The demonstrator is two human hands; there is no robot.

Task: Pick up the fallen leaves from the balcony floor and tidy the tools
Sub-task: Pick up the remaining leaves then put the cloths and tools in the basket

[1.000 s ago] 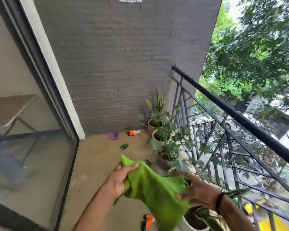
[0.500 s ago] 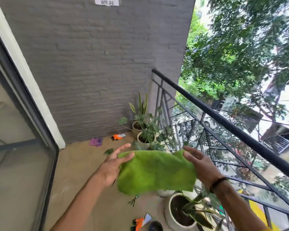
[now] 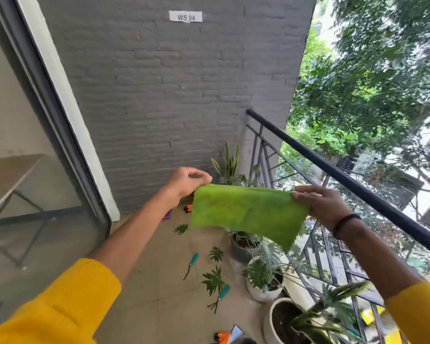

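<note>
Both hands are raised at chest height, well apart, and a bright green rectangular cloth (image 3: 248, 214) is stretched between them: its top left corner is pinched by the left hand (image 3: 186, 184), its top right corner by the right hand (image 3: 325, 207). The cloth's long axis runs across the view from hand to hand, and the rest of it hangs down freely.

The task's things are found below and ahead of the hands on the tan tiled balcony floor (image 3: 144, 289). Three dark green lobed fallen leaves are scattered there: one far (image 3: 180, 229), one in the middle (image 3: 216, 254), one nearer (image 3: 212, 280). Two teal-handled hand tools lie beside them, the farther one (image 3: 191, 265) aligned roughly away from the person, the nearer one (image 3: 220, 297) just beside the nearest leaf. An orange-handled tool (image 3: 222, 337) is partly seen at the bottom edge.

Leaves and tools lie close to the row of potted plants (image 3: 263, 276) by the black metal railing (image 3: 358, 180), so the right hand is judged to be slightly nearer once the cloth is released.
</note>
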